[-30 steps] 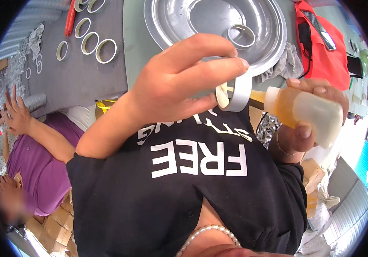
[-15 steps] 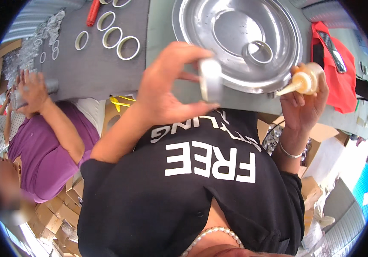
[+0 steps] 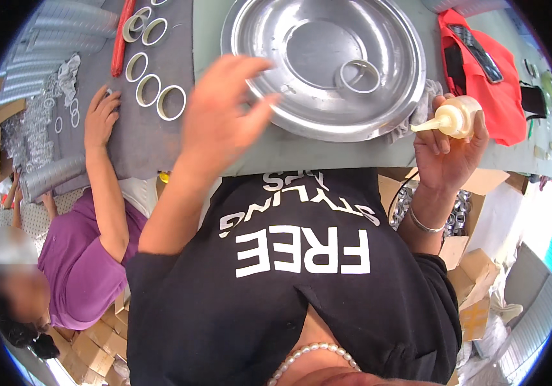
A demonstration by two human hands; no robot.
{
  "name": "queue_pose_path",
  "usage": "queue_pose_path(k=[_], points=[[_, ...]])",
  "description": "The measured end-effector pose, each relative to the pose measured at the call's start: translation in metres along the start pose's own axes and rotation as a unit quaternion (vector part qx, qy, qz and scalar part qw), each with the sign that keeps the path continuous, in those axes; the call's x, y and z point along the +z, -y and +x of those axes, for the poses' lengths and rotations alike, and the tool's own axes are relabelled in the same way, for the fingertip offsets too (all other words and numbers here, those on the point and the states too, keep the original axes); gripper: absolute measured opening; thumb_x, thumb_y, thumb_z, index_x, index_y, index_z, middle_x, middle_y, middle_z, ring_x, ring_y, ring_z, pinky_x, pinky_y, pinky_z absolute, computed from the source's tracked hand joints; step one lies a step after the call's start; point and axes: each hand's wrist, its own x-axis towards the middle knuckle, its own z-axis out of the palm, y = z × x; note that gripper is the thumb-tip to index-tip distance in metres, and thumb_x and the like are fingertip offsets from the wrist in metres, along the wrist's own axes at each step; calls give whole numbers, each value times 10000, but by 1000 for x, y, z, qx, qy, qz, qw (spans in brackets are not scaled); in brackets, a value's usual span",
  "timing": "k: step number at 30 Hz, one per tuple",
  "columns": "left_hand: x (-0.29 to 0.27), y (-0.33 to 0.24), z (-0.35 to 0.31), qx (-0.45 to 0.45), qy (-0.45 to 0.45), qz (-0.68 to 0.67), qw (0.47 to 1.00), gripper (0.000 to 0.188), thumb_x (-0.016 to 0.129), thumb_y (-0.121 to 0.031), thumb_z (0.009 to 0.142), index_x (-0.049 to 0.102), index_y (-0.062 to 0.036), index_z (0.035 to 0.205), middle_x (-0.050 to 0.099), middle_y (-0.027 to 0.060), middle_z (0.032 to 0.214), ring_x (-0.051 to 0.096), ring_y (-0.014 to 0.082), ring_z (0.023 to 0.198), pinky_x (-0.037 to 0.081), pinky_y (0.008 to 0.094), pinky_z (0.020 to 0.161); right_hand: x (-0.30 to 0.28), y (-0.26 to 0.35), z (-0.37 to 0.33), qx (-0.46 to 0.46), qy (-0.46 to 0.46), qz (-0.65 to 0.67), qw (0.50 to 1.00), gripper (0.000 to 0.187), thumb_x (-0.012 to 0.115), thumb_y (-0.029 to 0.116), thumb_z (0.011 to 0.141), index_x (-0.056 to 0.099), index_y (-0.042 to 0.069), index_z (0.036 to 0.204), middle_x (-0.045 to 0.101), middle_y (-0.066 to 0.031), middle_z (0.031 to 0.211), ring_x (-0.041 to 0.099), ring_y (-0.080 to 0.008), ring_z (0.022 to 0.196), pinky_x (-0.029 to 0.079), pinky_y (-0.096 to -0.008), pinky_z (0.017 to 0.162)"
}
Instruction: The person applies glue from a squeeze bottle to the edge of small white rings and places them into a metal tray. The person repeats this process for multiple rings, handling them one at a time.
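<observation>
The squeeze bottle [image 3: 459, 117] is pale cream-yellow with a matching nozzle, the round metal basin [image 3: 392, 77] shiny silver, the ring [image 3: 359, 76] inside it silver-white, the mat [image 3: 160, 138] dark grey, the rings [image 3: 171, 103] on it off-white, the bag [image 3: 482, 71] bright red-orange

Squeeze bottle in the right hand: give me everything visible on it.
The squeeze bottle is small, round-bodied, of pale yellowish translucent plastic, with a cream tapered nozzle. It lies roughly horizontal, nozzle aimed to the person's left toward the rim of the big metal basin. The nozzle tip looks bare; no drop can be made out. The right hand grips it from below and behind, fingers curled round the body, held up above the table edge. Only that hand touches it. Fill level cannot be told.
</observation>
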Motion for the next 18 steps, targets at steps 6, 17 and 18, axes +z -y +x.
queue_pose_path(k=[6, 17, 18], points=[[109, -10, 80, 183, 171, 58, 966, 612, 753, -183, 701, 572, -94, 1279, 567, 140, 1243, 576, 345, 1103, 475, 423, 936, 7, 17, -12, -27, -23, -7, 999, 449, 538, 384, 963, 587, -48, 1078, 660, -282, 1021, 469, -107, 454, 386, -215, 431], [40, -21, 26, -244, 284, -639, 672, 545, 496, -416, 1000, 488, 51, 1281, 633, 198, 1102, 686, 279, 929, 635, 329, 681, 17, -5, -31, -447, -8, -414, 793, 695, 652, 511, 871, 389, 6, 1269, 622, -254, 1056, 664, -277, 862, 567, -333, 653], [37, -18, 15, -263, 284, -680, 623, 591, 433, -459, 1016, 477, 70, 1275, 634, 218, 1089, 691, 279, 904, 640, 317, 665, 19, -7, -33, -476, 35, -437, 762, 690, 704, 456, 844, 384, 20, 1272, 619, -260, 1068, 664, -281, 866, 570, -350, 673]])
